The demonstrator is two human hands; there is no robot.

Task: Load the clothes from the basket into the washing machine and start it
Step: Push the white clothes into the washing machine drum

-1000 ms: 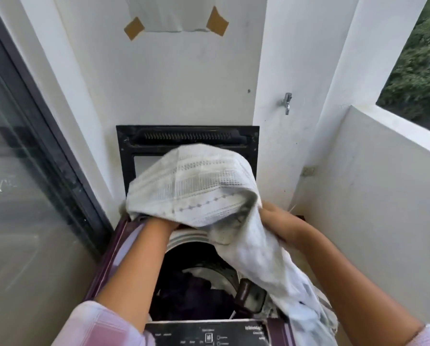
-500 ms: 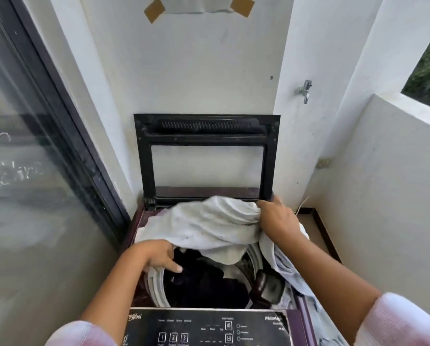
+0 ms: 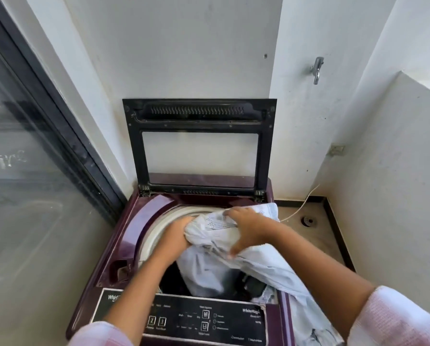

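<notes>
Head view only. Washing machine [image 3: 124, 236], top-loading with a dark maroon body, stands in a corner between a glass door [image 3: 34, 196] on the left side and white walls. Its lid [image 3: 200, 143], a black frame with a clear pane, is raised upright against the back wall. The drum opening is exposed, ringed by a pale rim [image 3: 156, 228].

Left hand [image 3: 177, 236] sits over the left part of the drum opening, fingers closed into the bunched edge of a pale white cloth [image 3: 209, 260]. Right hand [image 3: 250, 228] lies on top of the same cloth just to the right, palm down, fingers spread and curled over the fabric, pressing on it. The two hands are near each other, with the gathered cloth between and beneath them.

The cloth is partly inside the drum: its central mass hangs down into the opening below both hands. One corner rests on the machine's back right edge behind the right hand. A long tail runs under the right forearm, over the front right corner of the machine and out of frame at the bottom. Dark clothing [image 3: 174, 280] is visible in the drum beneath the cloth.

Control panel [image 3: 209, 318], black with white markings, lies along the near edge, partly crossed by the left forearm. Both forearms end in pink sleeves [image 3: 394, 320]. A tap [image 3: 317, 69] is fixed to the wall at right.
</notes>
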